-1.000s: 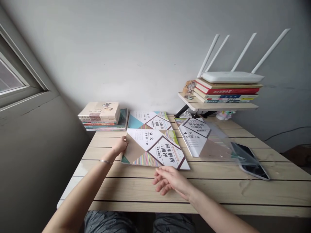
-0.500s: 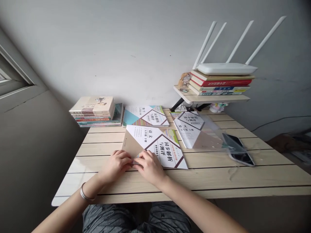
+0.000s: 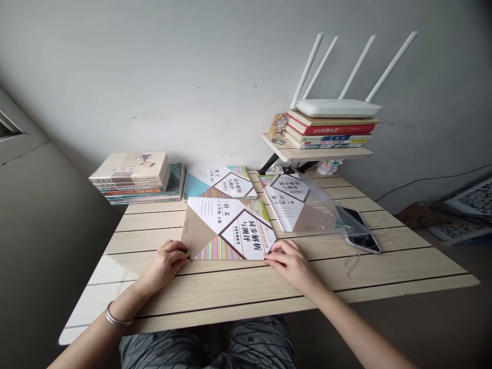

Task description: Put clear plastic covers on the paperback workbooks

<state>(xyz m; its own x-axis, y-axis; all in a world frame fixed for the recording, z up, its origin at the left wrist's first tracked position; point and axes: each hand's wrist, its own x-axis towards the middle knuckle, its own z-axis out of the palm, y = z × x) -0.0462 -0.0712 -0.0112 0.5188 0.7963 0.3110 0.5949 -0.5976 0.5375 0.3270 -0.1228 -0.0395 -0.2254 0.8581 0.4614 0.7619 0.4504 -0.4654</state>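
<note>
A workbook point(image 3: 209, 218) with a white, brown and striped cover lies sideways on the table in front of me. At its near left corner, my left hand point(image 3: 165, 262) is closed, thumb and fingers pinching the edge. My right hand point(image 3: 290, 264) grips the near right corner with its fingertips. Behind it lies a workbook with a blue and white cover point(image 3: 207, 177). To the right, another workbook point(image 3: 286, 207) lies partly under a clear plastic cover point(image 3: 325, 212).
A stack of books point(image 3: 132, 171) stands at the back left. A phone point(image 3: 359, 230) lies partly under the plastic at the right. On a small raised shelf point(image 3: 307, 152), a white router point(image 3: 338, 107) sits on several books. The wooden table's point(image 3: 238, 287) near edge is before my lap.
My hands have moved apart along the workbook's near edge: the left to its left corner, the right to its right corner. The camera view has turned slightly right.
</note>
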